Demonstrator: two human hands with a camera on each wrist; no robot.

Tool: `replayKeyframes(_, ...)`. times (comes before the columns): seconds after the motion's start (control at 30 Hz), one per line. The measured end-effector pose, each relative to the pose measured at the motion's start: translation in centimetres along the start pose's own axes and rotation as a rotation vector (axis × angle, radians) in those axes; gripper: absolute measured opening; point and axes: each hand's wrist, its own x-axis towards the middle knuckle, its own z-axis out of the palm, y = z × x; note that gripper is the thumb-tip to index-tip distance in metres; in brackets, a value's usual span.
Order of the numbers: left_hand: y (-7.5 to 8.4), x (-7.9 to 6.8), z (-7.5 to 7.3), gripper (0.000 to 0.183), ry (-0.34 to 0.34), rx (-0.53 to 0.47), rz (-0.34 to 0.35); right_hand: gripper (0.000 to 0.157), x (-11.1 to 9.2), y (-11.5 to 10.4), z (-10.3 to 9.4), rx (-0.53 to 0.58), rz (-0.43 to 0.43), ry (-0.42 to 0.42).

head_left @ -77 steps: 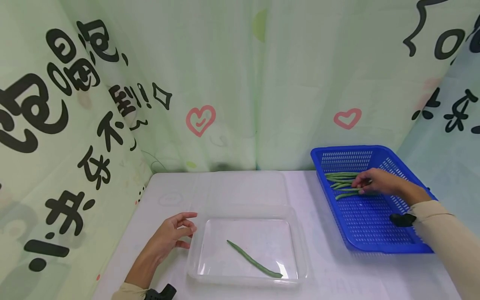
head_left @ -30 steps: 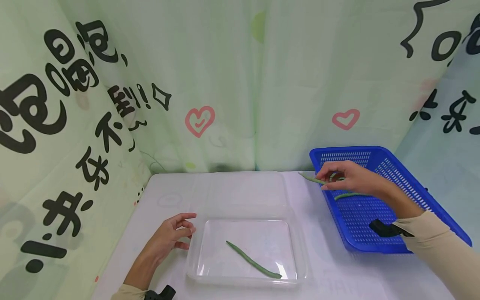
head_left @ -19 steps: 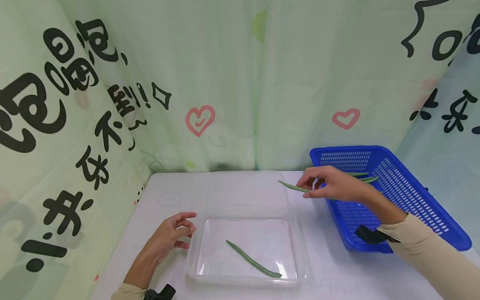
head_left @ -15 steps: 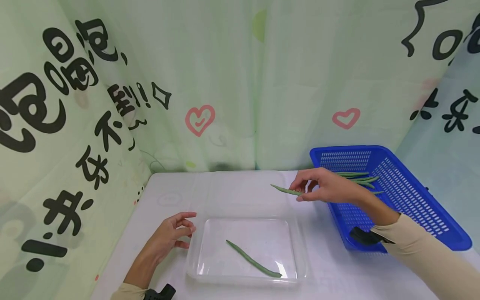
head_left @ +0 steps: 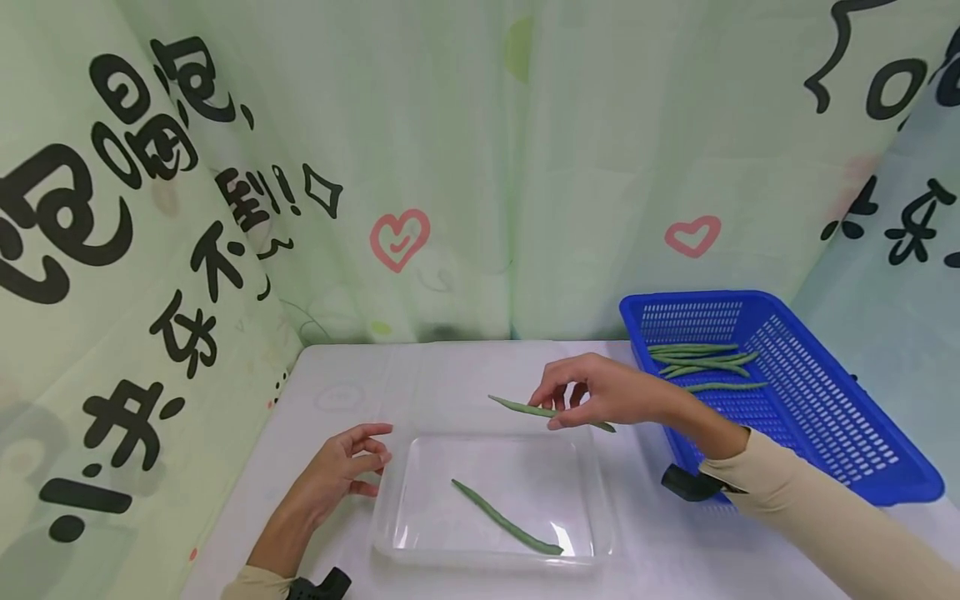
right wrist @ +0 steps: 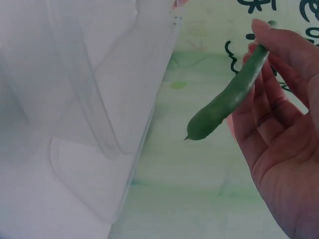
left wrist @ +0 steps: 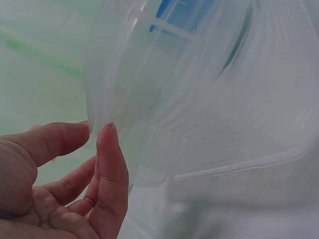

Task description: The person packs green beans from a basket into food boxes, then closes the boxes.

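A green bean [head_left: 513, 406] is pinched between the thumb and fingertips of my right hand [head_left: 611, 390], above the back right part of a clear plastic box [head_left: 604, 533]. In the right wrist view the held bean [right wrist: 222, 109] slants down out of the fingers, its thick end free. My left hand [head_left: 341, 468] is at the box's left side; the left wrist view has the thumb and a finger [left wrist: 110, 164] pinching its rim. Another green bean [head_left: 507, 525] lies diagonally on the box floor.
To the right stands a blue perforated basket [head_left: 832, 425] with several green beans [head_left: 705, 360] lying toward its back left. A white cloth [head_left: 352, 383] covers the table. Printed curtains [head_left: 465, 167] hang behind it and at both sides.
My right hand has picked a green bean out of the blue basket and carried it left to above the clear box. The left hand and the bean in the box have stayed put.
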Motion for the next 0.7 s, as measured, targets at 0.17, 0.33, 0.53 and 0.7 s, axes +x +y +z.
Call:
replayKeyframes(0.17, -0.1, 0.0, 0.0, 0.058, 0.001, -0.003, 0.001, 0.031, 0.4, -0.2, 0.6, 0.029, -0.002, 0.005)
replayKeyframes(0.33, -0.1, 0.1, 0.0, 0.057, 0.008, -0.002, -0.004, 0.028, -0.3, -0.1, 0.1, 0.036, 0.039, 0.024)
replayKeyframes(0.53, -0.1, 0.1, 0.0, 0.054, 0.008, -0.001, -0.007, 0.023, -2.2, 0.9, -1.3, 0.019, 0.070, 0.057)
replayKeyframes(0.7, -0.1, 0.1, 0.1, 0.056, 0.002, -0.003, -0.004, 0.024, -3.8, 1.7, -2.6, -0.010, 0.081, 0.109)
